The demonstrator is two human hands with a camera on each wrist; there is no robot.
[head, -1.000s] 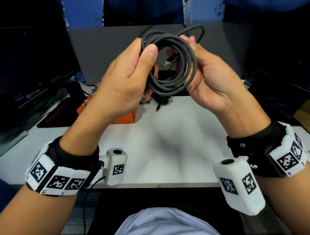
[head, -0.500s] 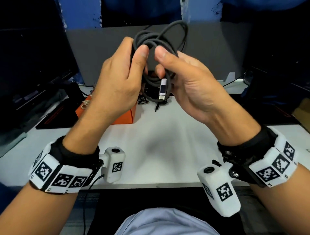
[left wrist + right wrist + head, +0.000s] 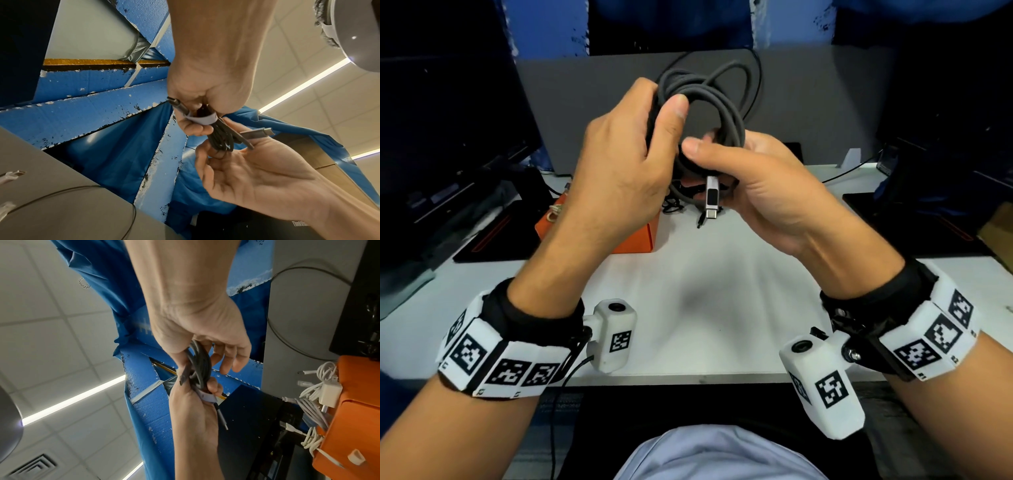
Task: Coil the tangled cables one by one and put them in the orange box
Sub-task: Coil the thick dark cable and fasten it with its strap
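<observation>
We held grey cable (image 3: 726,102), wound in loops, up in air over white table (image 3: 722,291). Our left hand (image 3: 619,178) gripped loops tight, thumb on top. Our right hand (image 3: 763,192) pinched bunch near silver plug (image 3: 712,198), which hung down. Orange box (image 3: 633,240) sat on table behind left hand, white cables (image 3: 312,395) inside.

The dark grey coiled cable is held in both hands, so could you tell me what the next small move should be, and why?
Probably carry the dark grey coiled cable, already looped and gripped by the left hand and right hand, to the orange box, where white cables already lie.
</observation>
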